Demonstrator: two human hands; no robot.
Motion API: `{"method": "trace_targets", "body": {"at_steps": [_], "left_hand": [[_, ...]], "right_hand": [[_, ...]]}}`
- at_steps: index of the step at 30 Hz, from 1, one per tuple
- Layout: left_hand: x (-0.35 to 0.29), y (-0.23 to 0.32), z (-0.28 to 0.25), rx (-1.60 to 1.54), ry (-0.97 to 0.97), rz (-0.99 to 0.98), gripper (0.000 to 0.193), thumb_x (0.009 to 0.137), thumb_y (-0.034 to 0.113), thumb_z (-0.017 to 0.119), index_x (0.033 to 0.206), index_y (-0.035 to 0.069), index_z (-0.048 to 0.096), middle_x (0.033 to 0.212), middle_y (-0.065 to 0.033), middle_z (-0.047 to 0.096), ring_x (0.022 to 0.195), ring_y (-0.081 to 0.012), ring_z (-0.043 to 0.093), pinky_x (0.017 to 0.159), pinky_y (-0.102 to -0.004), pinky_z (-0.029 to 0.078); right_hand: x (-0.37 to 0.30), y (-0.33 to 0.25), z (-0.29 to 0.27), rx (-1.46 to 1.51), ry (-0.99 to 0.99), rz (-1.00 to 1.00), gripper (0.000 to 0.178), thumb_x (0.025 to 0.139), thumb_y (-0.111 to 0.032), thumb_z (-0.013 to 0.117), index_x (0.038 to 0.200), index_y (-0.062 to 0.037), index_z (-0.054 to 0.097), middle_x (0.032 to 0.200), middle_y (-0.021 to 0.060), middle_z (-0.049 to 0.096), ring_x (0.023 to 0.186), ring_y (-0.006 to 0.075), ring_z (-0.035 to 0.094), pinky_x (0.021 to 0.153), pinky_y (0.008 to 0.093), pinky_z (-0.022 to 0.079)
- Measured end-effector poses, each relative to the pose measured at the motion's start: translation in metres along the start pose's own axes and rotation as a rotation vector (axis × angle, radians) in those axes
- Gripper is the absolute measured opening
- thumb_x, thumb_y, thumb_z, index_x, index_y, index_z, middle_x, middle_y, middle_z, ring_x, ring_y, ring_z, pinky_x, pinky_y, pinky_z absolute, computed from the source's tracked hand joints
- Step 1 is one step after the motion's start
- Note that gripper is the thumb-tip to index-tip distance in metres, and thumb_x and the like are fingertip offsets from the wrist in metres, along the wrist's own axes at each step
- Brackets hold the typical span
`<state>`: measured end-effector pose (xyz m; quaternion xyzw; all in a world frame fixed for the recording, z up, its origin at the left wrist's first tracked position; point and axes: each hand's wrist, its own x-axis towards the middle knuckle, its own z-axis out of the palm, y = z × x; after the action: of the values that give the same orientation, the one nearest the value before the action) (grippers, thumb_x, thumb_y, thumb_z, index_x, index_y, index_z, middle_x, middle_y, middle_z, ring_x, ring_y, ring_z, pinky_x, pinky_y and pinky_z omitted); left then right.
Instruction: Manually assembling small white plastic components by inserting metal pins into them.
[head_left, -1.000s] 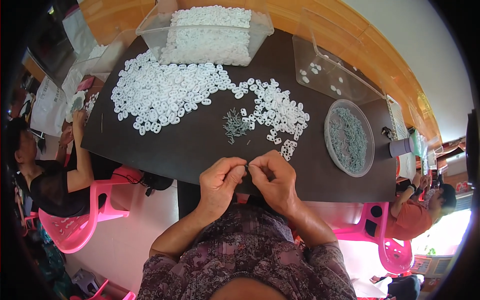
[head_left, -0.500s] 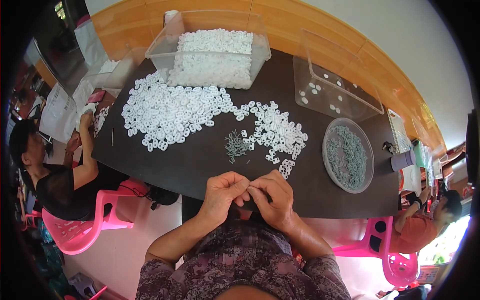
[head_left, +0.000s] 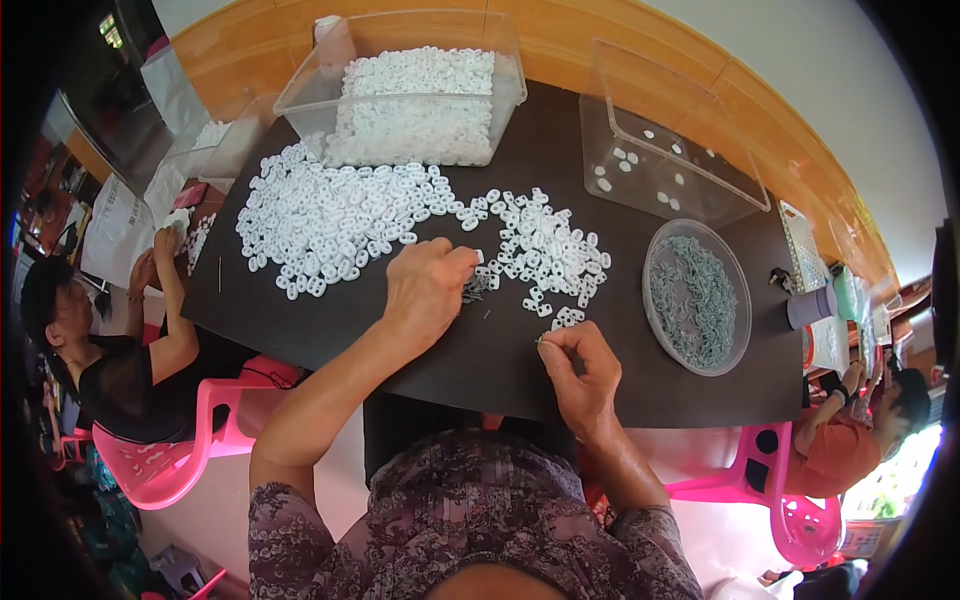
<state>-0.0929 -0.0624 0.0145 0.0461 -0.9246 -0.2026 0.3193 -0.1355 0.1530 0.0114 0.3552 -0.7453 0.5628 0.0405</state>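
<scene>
1. While the left hand point(head_left: 430, 288) reaches palm down over the small pile of grey-green pins point(head_left: 480, 284), its fingertips meet a white piece point(head_left: 479, 257) at the pile's edge; grip cannot be told, thumb hidden underneath.
2. Right hand point(head_left: 583, 376), at 4 o'clock from the pile: thumb and forefinger closed on a thin piece point(head_left: 540, 340), too small to identify.
3. Around the pile: smaller white heap point(head_left: 550, 245) at 2 o'clock; larger white heap point(head_left: 325, 215) at 10; clear bowl point(head_left: 706, 372) of similar pins at 3; filled clear tub point(head_left: 507, 115) at 11; sparsely filled tub point(head_left: 600, 130) at 2, farther out.
4. Left hand blocks part of the pin pile. Co-workers at 9 and near 4 o'clock, cut into by the dark lens rim.
5. Versus 0.5 s ago: hands then met fingertip to fingertip near the table edge; now apart, left farther forward.
</scene>
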Motion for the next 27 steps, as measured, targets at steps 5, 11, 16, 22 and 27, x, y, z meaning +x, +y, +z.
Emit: {"method": "trace_targets", "body": {"at_steps": [5, 11, 16, 22, 27], "left_hand": [[0.021, -0.020, 0.019, 0.109, -0.009, -0.007, 0.006, 0.074, 0.010, 0.068, 0.078, 0.008, 0.064, 0.068, -0.0094, 0.055, 0.067, -0.0298, 0.058, 0.059, -0.0417, 0.045], [0.041, -0.016, 0.028, 0.226, -0.247, -0.018, 0.016, 0.071, 0.018, 0.071, 0.067, 0.004, 0.065, 0.067, -0.0147, 0.061, 0.067, -0.0327, 0.061, 0.059, -0.0431, 0.046], [0.055, -0.014, 0.028, 0.246, -0.418, -0.006, 0.010, 0.068, 0.010, 0.065, 0.069, 0.000, 0.066, 0.069, -0.0191, 0.065, 0.070, -0.0322, 0.066, 0.061, -0.0424, 0.050], [0.066, -0.011, 0.033, 0.263, -0.446, -0.028, 0.009, 0.068, 0.005, 0.058, 0.069, 0.001, 0.066, 0.071, -0.0191, 0.065, 0.071, -0.0333, 0.066, 0.062, -0.0438, 0.050], [0.062, -0.002, 0.035, 0.259, -0.477, 0.061, 0.009, 0.068, 0.005, 0.059, 0.069, 0.001, 0.066, 0.071, -0.0188, 0.066, 0.071, -0.0330, 0.066, 0.061, -0.0438, 0.050]], "right_hand": [[0.001, -0.001, 0.000, 0.001, -0.003, -0.024, 0.008, 0.077, 0.003, 0.067, 0.080, -0.0014, 0.061, 0.067, 0.0057, 0.053, 0.059, 0.0165, 0.049, 0.053, 0.0283, 0.040], [-0.001, 0.001, 0.001, 0.000, -0.013, -0.029, 0.009, 0.076, 0.003, 0.067, 0.081, -0.0013, 0.061, 0.068, 0.0065, 0.054, 0.059, 0.0173, 0.049, 0.053, 0.0287, 0.040], [0.000, -0.001, 0.002, 0.006, -0.023, -0.040, 0.009, 0.076, 0.003, 0.067, 0.081, -0.0009, 0.061, 0.068, 0.0063, 0.054, 0.059, 0.0172, 0.049, 0.053, 0.0289, 0.040], [0.000, -0.003, 0.005, 0.012, -0.014, -0.055, 0.009, 0.076, 0.004, 0.067, 0.081, -0.0007, 0.061, 0.068, 0.0062, 0.054, 0.059, 0.0169, 0.049, 0.053, 0.0286, 0.040], [0.000, -0.004, 0.003, -0.009, -0.009, -0.043, 0.008, 0.076, 0.004, 0.067, 0.081, -0.0006, 0.061, 0.068, 0.0061, 0.055, 0.059, 0.0167, 0.049, 0.053, 0.0283, 0.040]]}}
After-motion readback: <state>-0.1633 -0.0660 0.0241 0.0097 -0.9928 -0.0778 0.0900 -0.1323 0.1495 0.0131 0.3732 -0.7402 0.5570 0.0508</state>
